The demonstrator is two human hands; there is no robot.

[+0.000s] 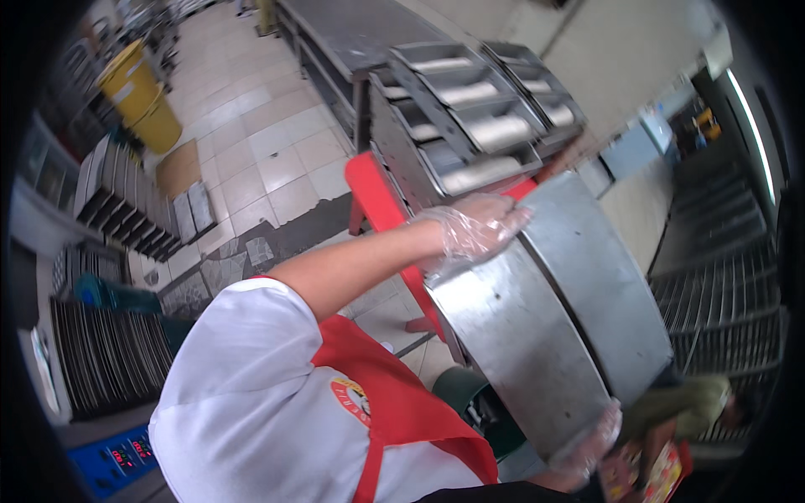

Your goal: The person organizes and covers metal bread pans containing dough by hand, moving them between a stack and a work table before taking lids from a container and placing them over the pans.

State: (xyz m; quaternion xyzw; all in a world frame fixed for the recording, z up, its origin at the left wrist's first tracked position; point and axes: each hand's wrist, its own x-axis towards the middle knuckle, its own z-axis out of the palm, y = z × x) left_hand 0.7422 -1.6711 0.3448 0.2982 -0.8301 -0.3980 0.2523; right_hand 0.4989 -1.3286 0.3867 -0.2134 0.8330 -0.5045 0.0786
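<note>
Two gloved hands (pixel 482 226) (pixel 591 440), two metal panels (pixel 520 348) (pixel 597 281), two yellow bins (pixel 127 75) (pixel 161 126).

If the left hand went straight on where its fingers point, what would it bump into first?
Probably the right-hand flat metal piece: the gloved left hand points toward its upper end, and the fingertips seem to overlap its edge, though depth is unclear.

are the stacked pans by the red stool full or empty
Partly full: white rolls lie in the pans, bare metal showing around them.
</note>
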